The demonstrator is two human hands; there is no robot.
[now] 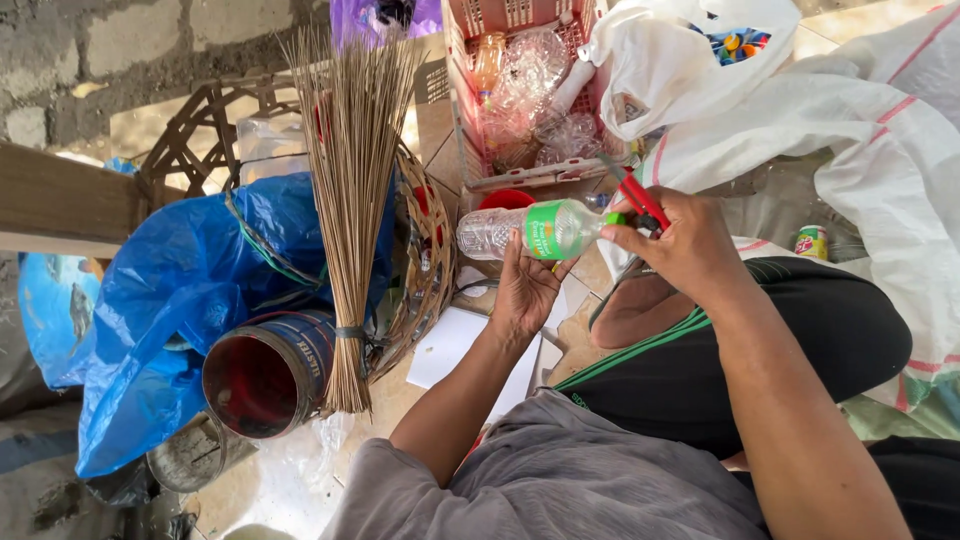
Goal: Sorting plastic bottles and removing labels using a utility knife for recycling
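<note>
On the bare, dusty ground beside a grey block wall, you sit among a pink crate (462, 110) of clear bottles, white sacks (880, 130), a blue plastic sheet (150, 300), a stick broom (350, 200) leaning on a woven basket (425, 270) and a red-lined can (265, 375). Your left hand (525, 290) reaches up palm-open, fingers curled around the underside of a clear plastic bottle (525, 230) with a green label, held level above your lap. Your right hand (685, 245) bends in from the right, fingers pinched on a red-handled cutter (638, 200) at the bottle's neck.
</note>
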